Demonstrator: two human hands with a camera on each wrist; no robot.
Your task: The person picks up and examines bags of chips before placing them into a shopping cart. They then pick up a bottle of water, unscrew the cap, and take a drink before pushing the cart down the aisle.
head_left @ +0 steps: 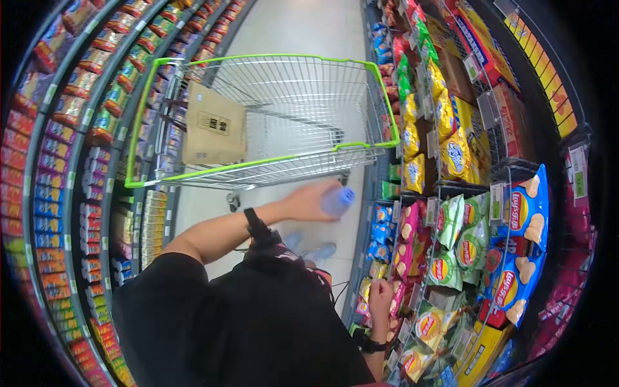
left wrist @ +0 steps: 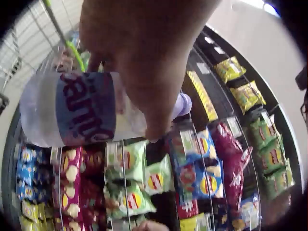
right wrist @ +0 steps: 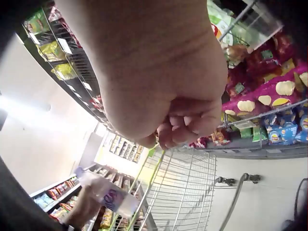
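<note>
Water bottle held beside the shopping cart

Our left hand point(head_left: 308, 201) wraps its fingers around a clear water bottle point(head_left: 338, 200), lying sideways just below the green-rimmed cart point(head_left: 258, 169). Our right hand point(head_left: 380, 298) stays well apart from it, curled into a fist holding nothing, beside the chip bags point(head_left: 451, 238) on the shelf.

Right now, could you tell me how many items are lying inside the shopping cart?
1: a cardboard box leans against the left side of the cart. The rest of the basket shows only wire. The left hand holds a bottle below the cart's near rim, outside it.
</note>
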